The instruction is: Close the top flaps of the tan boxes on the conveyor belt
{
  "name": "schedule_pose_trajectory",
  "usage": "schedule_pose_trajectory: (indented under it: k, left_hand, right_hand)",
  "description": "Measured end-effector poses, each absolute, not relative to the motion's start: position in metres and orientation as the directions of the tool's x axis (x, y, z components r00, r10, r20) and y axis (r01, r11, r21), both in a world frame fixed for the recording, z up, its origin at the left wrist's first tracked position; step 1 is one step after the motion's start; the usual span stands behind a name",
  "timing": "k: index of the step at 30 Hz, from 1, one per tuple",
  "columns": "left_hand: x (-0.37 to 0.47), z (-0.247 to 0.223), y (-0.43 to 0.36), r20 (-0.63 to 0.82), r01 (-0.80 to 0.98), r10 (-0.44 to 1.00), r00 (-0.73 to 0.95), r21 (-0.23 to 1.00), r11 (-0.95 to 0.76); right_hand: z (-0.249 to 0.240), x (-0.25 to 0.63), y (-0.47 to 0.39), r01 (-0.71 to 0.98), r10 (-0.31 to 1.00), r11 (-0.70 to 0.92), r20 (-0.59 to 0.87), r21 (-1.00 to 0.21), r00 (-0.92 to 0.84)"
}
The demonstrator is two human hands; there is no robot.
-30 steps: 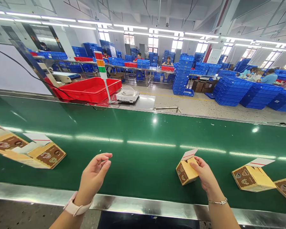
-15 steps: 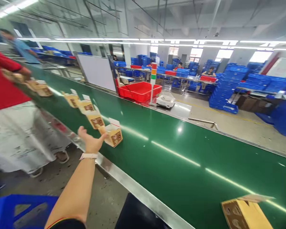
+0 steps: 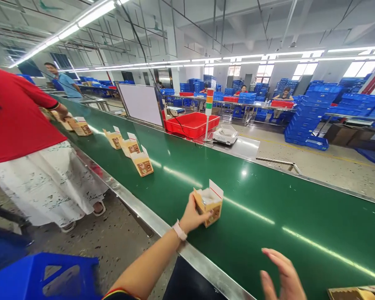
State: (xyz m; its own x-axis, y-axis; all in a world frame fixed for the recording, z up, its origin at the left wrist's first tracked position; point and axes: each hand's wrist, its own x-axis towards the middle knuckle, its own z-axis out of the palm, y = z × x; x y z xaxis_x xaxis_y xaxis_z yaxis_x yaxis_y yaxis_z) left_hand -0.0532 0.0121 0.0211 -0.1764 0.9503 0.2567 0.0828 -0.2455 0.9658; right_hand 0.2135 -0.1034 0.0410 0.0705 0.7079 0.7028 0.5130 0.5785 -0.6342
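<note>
My left hand (image 3: 193, 215) has its fingers and thumb around a small open cardboard box (image 3: 213, 211) on the green conveyor belt (image 3: 175, 196). The box's lid flap stands up, and whitish contents show inside. Over the belt at lower right is my right hand (image 3: 279, 273), fingers and thumb apart, holding nothing. To the right of it, a second cardboard box (image 3: 346, 293) is cut off by the bottom edge. Farther up the belt stand several open boxes, the closest being a tan and brown box (image 3: 143, 164).
A metal rail (image 3: 156, 227) edges the belt. At left, a person in a red top (image 3: 21, 116) reaches over the belt. A blue plastic stool (image 3: 50, 275) stands lower left. Across the belt are a red tray (image 3: 192, 125), a signal light (image 3: 209, 102) and a scale (image 3: 225, 135).
My left hand has closed on a box and moved right and nearer with it, away from the other boxes. My right hand has come into view. The lower-right box has shifted farther out of frame.
</note>
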Motion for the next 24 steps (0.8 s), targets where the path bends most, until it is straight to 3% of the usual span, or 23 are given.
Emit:
schedule_pose_trajectory:
  k: [2, 4, 8, 12, 17, 20, 22, 24]
  left_hand:
    - [-0.013, 0.015, -0.017, 0.318, 0.044, 0.946, -0.064, 0.948, -0.315]
    - [0.015, 0.010, -0.044, 0.347, 0.013, 0.938, 0.008, 0.938, -0.347]
    - [0.033, 0.004, -0.068, 0.443, 0.092, 0.892, 0.088, 0.888, -0.450]
    - [0.024, 0.006, -0.058, 0.620, 0.163, 0.738, 0.266, 0.726, -0.668]
    - [0.013, 0.031, -0.033, 0.531, 0.308, 0.662, 0.528, 0.607, -0.733]
    - [0.016, 0.047, -0.024, 0.460, 0.302, 0.606, 0.649, 0.575, -0.760]
    - [0.019, 0.056, -0.021, 0.437, 0.287, 0.580, 0.688, 0.569, -0.770]
    - [0.022, 0.062, -0.020, 0.413, 0.277, 0.558, 0.719, 0.567, -0.776]
  right_hand:
    - [0.038, 0.191, -0.100, 0.567, 0.706, 0.624, 0.699, -0.537, -0.114]
    - [0.031, 0.179, -0.097, 0.613, 0.725, 0.615, 0.662, -0.496, -0.193]
    - [0.015, 0.185, -0.094, 0.649, 0.772, 0.565, 0.605, -0.510, -0.196]
    - [0.013, 0.194, -0.093, 0.615, 0.800, 0.547, 0.572, -0.568, -0.182]
    - [0.042, 0.196, -0.085, 0.621, 0.887, 0.448, 0.405, -0.643, -0.221]
    - [0.061, 0.200, -0.079, 0.618, 0.911, 0.411, 0.316, -0.670, -0.264]
    - [0.066, 0.202, -0.078, 0.537, 0.901, 0.434, 0.351, -0.723, -0.256]
    - [0.062, 0.201, -0.080, 0.434, 0.875, 0.468, 0.471, -0.769, -0.110]
